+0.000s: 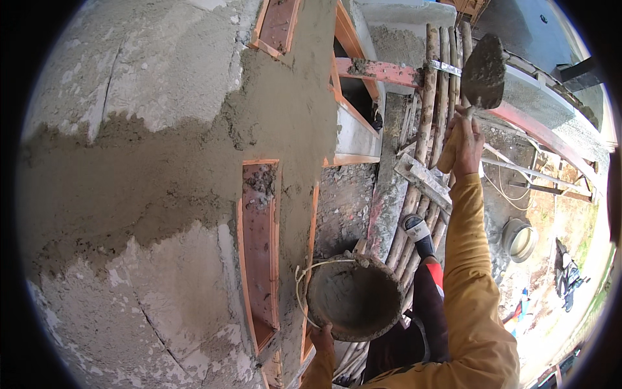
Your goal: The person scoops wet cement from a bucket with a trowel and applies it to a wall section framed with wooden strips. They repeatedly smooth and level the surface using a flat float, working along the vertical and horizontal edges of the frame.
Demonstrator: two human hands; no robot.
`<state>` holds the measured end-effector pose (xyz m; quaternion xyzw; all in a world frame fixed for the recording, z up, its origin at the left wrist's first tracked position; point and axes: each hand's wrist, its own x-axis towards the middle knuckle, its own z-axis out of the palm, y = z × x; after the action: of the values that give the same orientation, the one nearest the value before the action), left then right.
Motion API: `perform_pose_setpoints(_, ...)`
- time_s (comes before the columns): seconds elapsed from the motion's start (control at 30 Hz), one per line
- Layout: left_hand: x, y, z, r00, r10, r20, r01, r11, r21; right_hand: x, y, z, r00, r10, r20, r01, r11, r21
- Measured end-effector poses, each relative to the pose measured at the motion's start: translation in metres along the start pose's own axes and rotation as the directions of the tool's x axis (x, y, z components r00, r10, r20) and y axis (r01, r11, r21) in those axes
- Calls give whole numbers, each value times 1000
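Observation:
My right hand (465,146) is wrapped round the wooden handle of a trowel (483,71), raised at upper right with its blade caked in grey mortar. My left hand (322,336) grips the rim of a mortar-coated bucket (353,298) at bottom center; its pale handle loop hangs to the left, and the inside looks dark, with a grey residue. To the left is a wall (97,181) with a wide band of wet grey mortar over rough pale plaster, and narrow recesses with orange edging (259,246) set into it.
My sandalled foot (420,236) is on a platform of wooden poles (424,129), crossed by a short plank (424,185). A pink beam (389,72) spans near the top. Far below at right are a round pale container (519,240), cords and a dark jumbled pile (567,279).

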<state>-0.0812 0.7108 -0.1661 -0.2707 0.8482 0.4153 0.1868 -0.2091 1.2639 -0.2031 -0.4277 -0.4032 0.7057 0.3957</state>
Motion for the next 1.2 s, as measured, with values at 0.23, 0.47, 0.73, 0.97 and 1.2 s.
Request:
perform_pose_setpoints(0.23, 4, 71, 63, 999, -35, -17, 37, 996, 84, 60, 119, 120, 924, -262, -279, 174, 937, -304)
perform_pose_setpoints(0.47, 29, 48, 73, 996, -26, 91, 4, 971, 238, -192, 126, 90, 842, 312, 440, -123, 905, -408)
perform_pose_setpoints(0.73, 36, 95, 124, 991, 115, 64, -126, 971, 203, -127, 18, -77, 332, 852, 405, 504, 203, -839)
perform_pose_setpoints(0.97, 15, 150, 169, 931, 272, 245, -346, 874, 340, -169, 112, -115, 562, 793, 236, 439, -43, -898)
perform_pose_setpoints(1.2, 47, 146, 149, 955, 229, 190, -273, 928, 255, -137, 23, -115, 125, 954, 272, 98, 261, -960)
